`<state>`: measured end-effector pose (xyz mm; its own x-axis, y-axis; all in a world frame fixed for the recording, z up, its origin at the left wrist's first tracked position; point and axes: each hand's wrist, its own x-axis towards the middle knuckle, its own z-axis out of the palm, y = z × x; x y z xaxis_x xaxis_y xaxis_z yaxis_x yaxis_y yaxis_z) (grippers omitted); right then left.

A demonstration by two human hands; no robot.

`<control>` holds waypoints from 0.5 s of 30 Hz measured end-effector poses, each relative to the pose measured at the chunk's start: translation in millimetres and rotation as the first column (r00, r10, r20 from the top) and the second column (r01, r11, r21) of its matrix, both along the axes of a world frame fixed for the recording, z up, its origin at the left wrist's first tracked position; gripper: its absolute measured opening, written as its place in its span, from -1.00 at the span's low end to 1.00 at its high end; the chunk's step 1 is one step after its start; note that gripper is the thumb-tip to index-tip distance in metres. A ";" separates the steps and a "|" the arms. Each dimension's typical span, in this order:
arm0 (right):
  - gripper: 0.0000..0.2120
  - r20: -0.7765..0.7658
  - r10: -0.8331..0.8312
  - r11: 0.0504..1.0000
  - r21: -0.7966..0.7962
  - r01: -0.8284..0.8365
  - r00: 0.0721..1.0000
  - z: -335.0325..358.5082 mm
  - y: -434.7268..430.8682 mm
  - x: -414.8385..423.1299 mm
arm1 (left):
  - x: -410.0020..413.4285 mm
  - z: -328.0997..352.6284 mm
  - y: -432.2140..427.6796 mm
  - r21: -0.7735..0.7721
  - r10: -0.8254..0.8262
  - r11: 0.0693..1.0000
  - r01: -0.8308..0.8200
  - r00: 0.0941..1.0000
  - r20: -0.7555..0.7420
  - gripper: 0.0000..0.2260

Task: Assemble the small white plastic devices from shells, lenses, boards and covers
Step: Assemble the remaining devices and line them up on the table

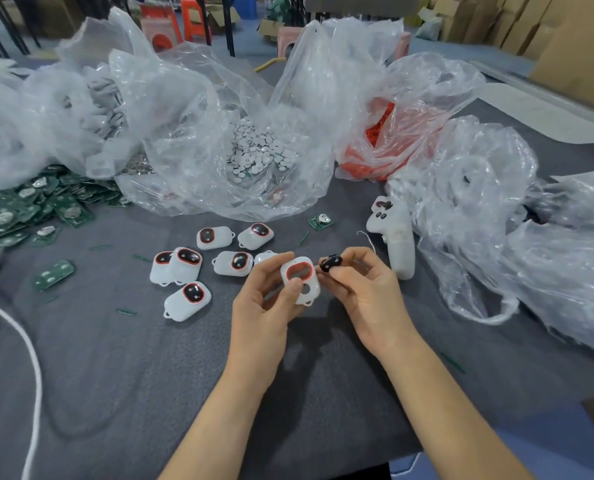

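My left hand [267,292] holds a white shell [300,280] upright between thumb and fingers; its red-rimmed oval window is empty. My right hand [361,289] pinches a small black lens [330,262] just right of the shell's top edge, close to it but apart. Several white devices with dark lenses in red rims [188,261] lie on the grey table to the left of my hands. Green boards [28,206] are heaped at the far left, and one lone board [320,222] lies behind my hands.
Clear plastic bags crowd the back: one holds white discs [260,150], another red parts [382,133], and crumpled bags [496,220] fill the right. A white controller [394,233] lies right of my hands. A white cord [28,351] curves at the left.
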<state>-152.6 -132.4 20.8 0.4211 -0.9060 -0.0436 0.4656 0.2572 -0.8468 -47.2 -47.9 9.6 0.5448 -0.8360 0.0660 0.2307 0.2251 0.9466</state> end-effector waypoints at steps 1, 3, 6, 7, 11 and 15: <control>-0.76 -0.003 -0.004 1.000 -0.003 0.004 1.000 0.0 0.0 -0.2 | 0.1 0.6 0.2 -0.008 -0.002 1.000 0.002 1.000 -0.018 -0.78; -0.74 -0.040 -0.003 1.000 -0.024 0.002 0.999 0.8 0.3 -0.6 | 0.1 1.0 0.7 -0.021 -0.022 1.000 0.021 0.999 -0.048 -0.77; -0.73 -0.095 0.011 0.998 -0.065 -0.017 0.995 1.7 1.9 -1.1 | 0.3 0.9 1.1 -0.033 -0.045 0.998 0.044 0.999 -0.031 -0.78; -0.75 -0.111 0.005 0.997 -0.075 -0.013 0.994 1.5 2.5 -1.1 | 0.1 1.4 1.3 -0.034 -0.048 0.998 0.047 0.999 -0.021 -0.78; -0.81 -0.204 -0.025 0.994 -0.108 0.002 0.979 0.7 4.9 -0.6 | -1.7 3.2 3.3 -0.034 -0.047 0.998 0.048 0.997 0.056 -0.77; -0.85 -0.216 0.033 0.995 -0.082 -0.052 0.976 1.1 4.6 -1.2 | -3.4 1.5 3.5 -0.026 -0.028 0.999 0.031 0.993 0.111 -0.73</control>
